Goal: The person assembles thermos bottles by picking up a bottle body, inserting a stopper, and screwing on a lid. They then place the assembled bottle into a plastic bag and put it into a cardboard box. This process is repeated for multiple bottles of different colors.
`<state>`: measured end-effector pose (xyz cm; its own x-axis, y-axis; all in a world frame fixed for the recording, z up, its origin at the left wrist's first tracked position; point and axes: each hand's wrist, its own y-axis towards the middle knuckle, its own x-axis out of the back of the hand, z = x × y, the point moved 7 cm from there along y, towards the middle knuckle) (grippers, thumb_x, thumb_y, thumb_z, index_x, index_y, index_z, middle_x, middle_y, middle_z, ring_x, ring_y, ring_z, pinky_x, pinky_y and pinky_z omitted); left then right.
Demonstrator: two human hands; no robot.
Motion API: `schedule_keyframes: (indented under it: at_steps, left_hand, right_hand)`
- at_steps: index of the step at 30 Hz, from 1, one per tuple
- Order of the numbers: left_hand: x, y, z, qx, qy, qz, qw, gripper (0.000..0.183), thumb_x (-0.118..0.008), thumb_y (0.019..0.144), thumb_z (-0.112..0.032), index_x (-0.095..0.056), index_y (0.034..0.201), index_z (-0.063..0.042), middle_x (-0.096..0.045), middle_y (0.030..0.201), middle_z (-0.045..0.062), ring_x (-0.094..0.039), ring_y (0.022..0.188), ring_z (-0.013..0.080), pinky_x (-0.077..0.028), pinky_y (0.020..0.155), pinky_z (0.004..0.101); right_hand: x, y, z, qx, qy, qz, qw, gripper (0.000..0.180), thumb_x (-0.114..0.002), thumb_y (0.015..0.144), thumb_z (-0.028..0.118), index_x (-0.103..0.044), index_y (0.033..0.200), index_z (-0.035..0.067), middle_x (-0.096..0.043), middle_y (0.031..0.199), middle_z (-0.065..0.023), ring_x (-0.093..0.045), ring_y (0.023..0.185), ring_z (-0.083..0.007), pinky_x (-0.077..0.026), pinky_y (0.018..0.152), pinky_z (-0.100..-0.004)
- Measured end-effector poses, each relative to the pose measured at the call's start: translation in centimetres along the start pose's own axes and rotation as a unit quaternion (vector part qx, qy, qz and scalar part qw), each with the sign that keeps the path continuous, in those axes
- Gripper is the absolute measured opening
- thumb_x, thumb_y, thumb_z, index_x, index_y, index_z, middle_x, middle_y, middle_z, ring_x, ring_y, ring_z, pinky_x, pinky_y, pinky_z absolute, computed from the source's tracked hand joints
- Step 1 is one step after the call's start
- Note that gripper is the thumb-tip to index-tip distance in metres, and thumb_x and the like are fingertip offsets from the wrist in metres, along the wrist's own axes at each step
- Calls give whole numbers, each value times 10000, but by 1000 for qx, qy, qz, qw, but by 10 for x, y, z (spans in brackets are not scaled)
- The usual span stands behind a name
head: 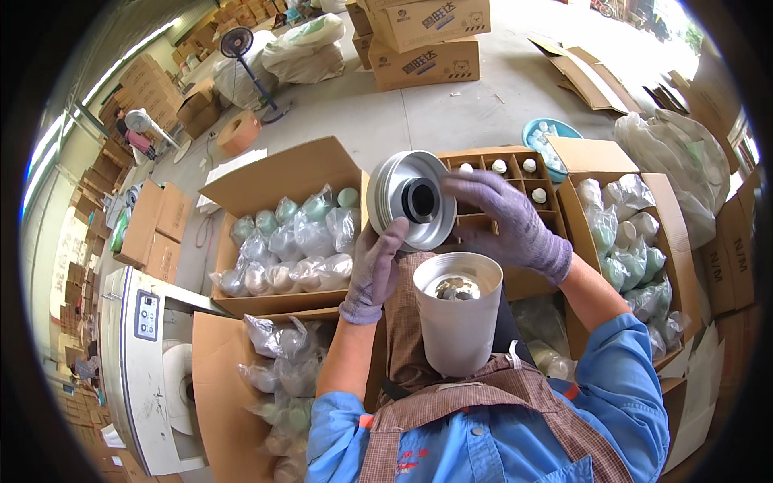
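My left hand (375, 271), in a grey-purple knit glove, grips a round pale-grey screw part (386, 205) by its lower left rim. Ridged threads run around this part, and a black ring with a dark opening sits at its middle. At its right rim are the spread fingertips of my gloved right hand (519, 223); whether they press on it is hard to see. Below both hands, a white cylindrical container (457, 338) stands on my lap against the brown checked apron (410, 302). Its top is open, with a shiny mirrored surface inside.
Cartons of plastic-wrapped cups or jars stand left (284, 151), lower left (223, 392) and right (670, 241). Ahead is a divided carton (483, 157) with white-capped bottles. A blue basin (528, 130) lies beyond. A white machine (136, 362) stands at the left.
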<state>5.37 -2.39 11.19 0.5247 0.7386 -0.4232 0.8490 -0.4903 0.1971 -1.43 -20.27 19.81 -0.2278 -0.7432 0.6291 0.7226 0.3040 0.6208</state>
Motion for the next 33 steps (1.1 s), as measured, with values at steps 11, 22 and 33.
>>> schedule_keyframes:
  at_steps: [11,22,33]
  left_hand:
    - [-55,5,-24,-295,488,40,821,835,-850,786,-261,-416,1458,-20,-486,1418,191,-543,1265,337,-475,1041,416]
    - [-31,-7,12,21,190,270,944,709,-881,718,-348,-633,1304,-34,-516,1429,162,-485,1324,277,-373,1111,400]
    - [14,-6,32,66,52,16,996,452,-705,950,-312,-632,1262,8,-676,1159,49,-614,1054,110,-488,917,248]
  right_hand:
    - [-67,-16,-77,-386,453,91,798,556,-457,1013,525,-520,1240,21,-685,835,-127,-670,572,-206,-551,540,-308]
    - [-46,-91,-68,-294,489,16,821,770,-770,797,560,-587,1323,28,-533,1403,-143,-507,1301,-247,-382,1119,-405]
    - [-33,-61,-82,-329,383,-100,857,489,-710,920,357,-621,1242,0,-660,1057,-68,-616,1011,-145,-516,900,-306]
